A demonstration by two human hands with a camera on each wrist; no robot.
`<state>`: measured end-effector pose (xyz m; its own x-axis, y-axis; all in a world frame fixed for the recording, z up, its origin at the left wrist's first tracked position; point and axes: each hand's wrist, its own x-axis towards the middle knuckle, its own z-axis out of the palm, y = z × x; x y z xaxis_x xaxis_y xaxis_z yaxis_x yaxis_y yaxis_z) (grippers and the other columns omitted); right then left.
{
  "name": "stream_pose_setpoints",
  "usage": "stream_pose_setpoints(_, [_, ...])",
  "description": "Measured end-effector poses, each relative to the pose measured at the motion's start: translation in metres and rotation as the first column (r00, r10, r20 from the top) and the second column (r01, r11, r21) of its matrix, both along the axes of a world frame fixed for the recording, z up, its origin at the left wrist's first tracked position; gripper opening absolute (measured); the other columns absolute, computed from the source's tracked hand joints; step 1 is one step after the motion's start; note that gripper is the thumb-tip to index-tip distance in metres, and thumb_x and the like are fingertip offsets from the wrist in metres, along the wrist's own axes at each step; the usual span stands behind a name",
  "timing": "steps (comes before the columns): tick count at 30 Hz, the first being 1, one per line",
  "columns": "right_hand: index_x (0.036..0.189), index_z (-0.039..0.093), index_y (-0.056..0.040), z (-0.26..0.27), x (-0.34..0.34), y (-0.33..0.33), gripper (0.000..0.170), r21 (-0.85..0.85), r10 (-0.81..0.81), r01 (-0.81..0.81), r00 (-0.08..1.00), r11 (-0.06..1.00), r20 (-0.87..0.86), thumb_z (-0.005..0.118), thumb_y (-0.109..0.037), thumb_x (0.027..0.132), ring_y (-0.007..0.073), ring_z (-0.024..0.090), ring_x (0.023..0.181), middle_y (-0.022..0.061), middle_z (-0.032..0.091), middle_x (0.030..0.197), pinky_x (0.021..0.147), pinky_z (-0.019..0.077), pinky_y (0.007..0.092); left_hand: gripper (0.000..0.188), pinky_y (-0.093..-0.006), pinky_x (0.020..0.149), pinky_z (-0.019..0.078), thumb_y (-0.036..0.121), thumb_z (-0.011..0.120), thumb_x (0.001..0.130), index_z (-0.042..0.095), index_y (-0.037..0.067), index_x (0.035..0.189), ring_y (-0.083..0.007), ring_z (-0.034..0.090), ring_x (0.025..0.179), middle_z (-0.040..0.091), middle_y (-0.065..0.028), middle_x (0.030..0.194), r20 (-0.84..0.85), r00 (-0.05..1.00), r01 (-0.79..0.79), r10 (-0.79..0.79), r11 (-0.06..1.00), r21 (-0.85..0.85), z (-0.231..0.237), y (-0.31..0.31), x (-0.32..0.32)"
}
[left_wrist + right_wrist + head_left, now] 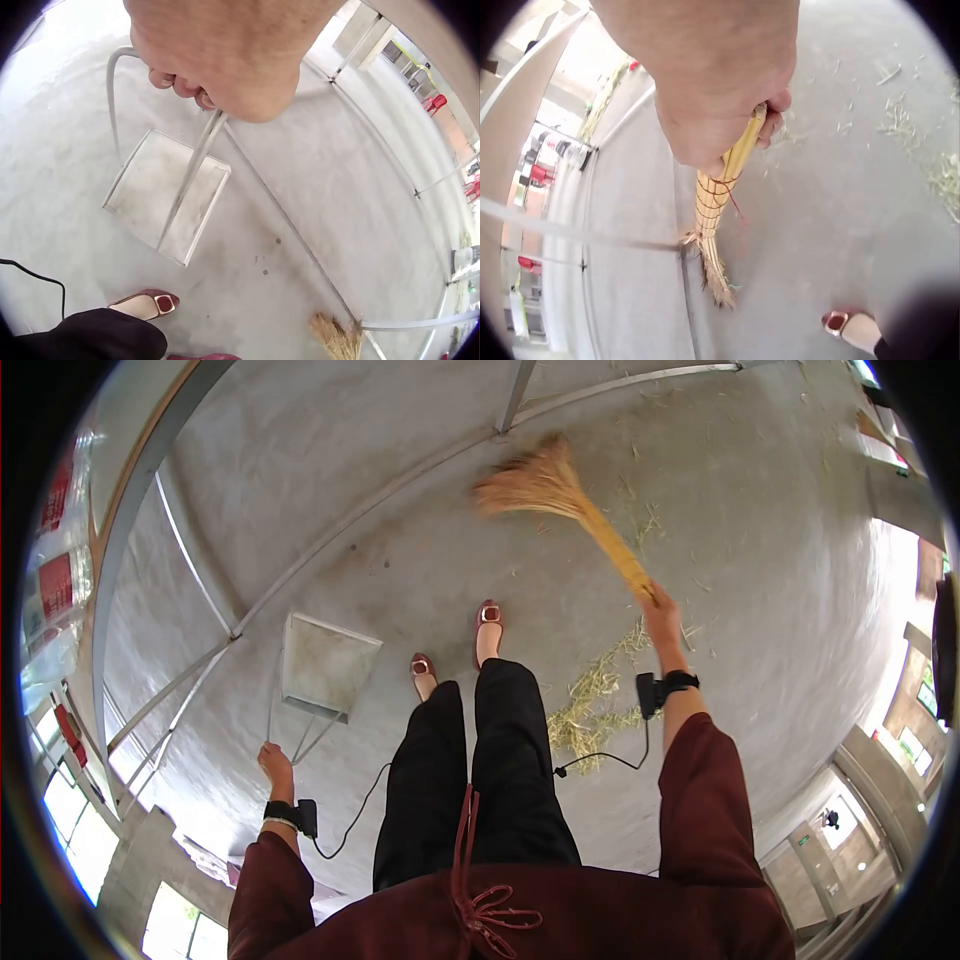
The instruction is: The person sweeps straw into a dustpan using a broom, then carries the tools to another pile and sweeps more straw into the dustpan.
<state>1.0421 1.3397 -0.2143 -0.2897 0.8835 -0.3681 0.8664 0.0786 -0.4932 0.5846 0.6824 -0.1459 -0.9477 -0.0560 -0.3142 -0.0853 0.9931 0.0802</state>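
Note:
My right hand grips the yellow handle of a straw broom, arm stretched forward. In the head view the bristles fan out and look blurred near a metal floor bar; the right wrist view shows red binding round the broom below my right hand. Down on the left, my left hand holds the thin metal handle of a white dustpan. In the left wrist view the fingers of my left hand curl round that handle above the dustpan.
Loose straw lies on the grey floor right of my legs, with more bits scattered farther off. A metal frame crosses the floor ahead and to the left. My shoes stand between dustpan and straw. Cables hang from both wrist cameras.

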Motion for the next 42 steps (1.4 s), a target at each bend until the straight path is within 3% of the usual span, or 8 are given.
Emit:
stream_pose_setpoints(3, [0.124, 0.053, -0.0053, 0.013, 0.035, 0.014, 0.044, -0.05, -0.22, 0.22, 0.976, 0.974, 0.008, 0.057, -0.02, 0.083, 0.0115, 0.058, 0.072, 0.0061, 0.064, 0.083, 0.062, 0.0459, 0.0271, 0.042, -0.0444, 0.073, 0.044, 0.025, 0.036, 0.088, 0.062, -0.007, 0.077, -0.0392, 0.058, 0.076, 0.062, -0.0257, 0.078, -0.012, 1.0, -0.007, 0.007, 1.0, 0.003, 0.005, 0.012, 0.008])
stream_pose_setpoints(7, [0.12, 0.053, 0.0033, 0.027, 0.03, -0.023, 0.043, -0.084, -0.376, 0.369, 0.922, 0.926, -0.088, 0.058, -0.017, 0.083, 0.0151, 0.059, 0.077, 0.0136, 0.065, 0.09, 0.068, 0.0459, 0.0287, 0.042, -0.0445, 0.072, 0.0439, 0.025, 0.037, 0.088, 0.062, -0.008, 0.078, -0.0391, 0.058, 0.075, 0.061, -0.0254, 0.077, -0.032, 0.999, -0.036, 0.038, 0.999, 0.034, 0.003, 0.015, 0.014])
stream_pose_setpoints(9, [0.121, 0.054, -0.0021, 0.011, 0.011, -0.055, 0.041, -0.21, -0.433, 0.379, 0.812, 0.901, -0.392, 0.058, -0.014, 0.082, 0.0116, 0.057, 0.076, 0.0127, 0.065, 0.09, 0.068, 0.0454, 0.027, 0.042, -0.0449, 0.072, 0.0439, 0.025, 0.037, 0.088, 0.061, -0.008, 0.077, -0.0387, 0.058, 0.074, 0.061, -0.0253, 0.077, -0.016, 0.999, -0.034, 0.034, 0.999, -0.001, 0.005, 0.017, 0.014])
stream_pose_setpoints(16, [0.117, 0.056, -0.011, -0.022, -0.085, -0.068, 0.039, -0.073, -0.025, 0.02, 0.998, 0.997, -0.061, 0.06, -0.024, 0.081, 0.0349, 0.061, 0.089, 0.0173, 0.063, 0.096, 0.073, 0.0477, 0.0355, 0.042, -0.0449, 0.072, 0.0443, 0.025, 0.037, 0.088, 0.062, -0.007, 0.077, -0.0379, 0.058, 0.074, 0.062, -0.0241, 0.077, 0.003, 1.0, 0.012, -0.012, 1.0, 0.003, 0.012, 0.021, 0.009])
stream_pose_setpoints(26, [0.121, 0.054, -0.01, 0.059, 0.102, -0.054, 0.042, 0.202, -0.275, 0.218, 0.904, 0.955, 0.326, 0.058, -0.027, 0.083, 0.0353, 0.062, 0.087, 0.0212, 0.062, 0.095, 0.071, 0.0483, 0.0391, 0.041, -0.0411, 0.07, 0.0442, 0.024, 0.037, 0.09, 0.06, -0.007, 0.077, -0.0336, 0.058, 0.073, 0.062, -0.021, 0.074, 0.017, 0.999, 0.045, -0.046, 0.997, 0.06, 0.012, 0.025, 0.014])
stream_pose_setpoints(32, [0.122, 0.054, -0.0148, 0.09, 0.058, -0.144, 0.043, 0.126, -0.155, 0.148, 0.987, 0.981, 0.043, 0.06, -0.027, 0.081, 0.0359, 0.062, 0.078, 0.0183, 0.064, 0.092, 0.066, 0.0487, 0.0414, 0.039, -0.0406, 0.069, 0.044, 0.024, 0.039, 0.089, 0.06, -0.005, 0.076, -0.0321, 0.058, 0.072, 0.062, -0.0199, 0.074, 0.081, 0.994, 0.067, -0.074, 0.994, 0.081, -0.005, -0.006, 0.0])
stream_pose_setpoints(38, [0.116, 0.056, -0.0237, 0.054, -0.052, -0.232, 0.036, -0.032, 0.219, -0.218, 0.973, 0.976, 0.072, 0.056, -0.029, 0.081, 0.0333, 0.062, 0.07, 0.0131, 0.063, 0.075, 0.061, 0.0487, 0.043, 0.035, -0.039, 0.061, 0.0429, 0.022, 0.04, 0.086, 0.059, -0.005, 0.075, -0.0275, 0.055, 0.063, 0.058, -0.0163, 0.066, 0.174, 0.985, -0.03, 0.008, 0.992, 0.123, 0.007, -0.008, -0.007])
stream_pose_setpoints(42, [0.117, 0.057, -0.0248, 0.033, -0.025, -0.243, 0.036, -0.087, 0.194, -0.178, 0.954, 0.98, 0.23, 0.056, -0.03, 0.081, 0.034, 0.062, 0.073, 0.014, 0.064, 0.079, 0.062, 0.0484, 0.0447, 0.032, -0.0363, 0.052, 0.0397, 0.021, 0.041, 0.085, 0.058, -0.003, 0.072, -0.0223, 0.051, 0.053, 0.053, -0.0121, 0.057, 0.139, 0.982, 0.107, -0.131, 0.98, 0.17, 0.017, -0.005, -0.022])
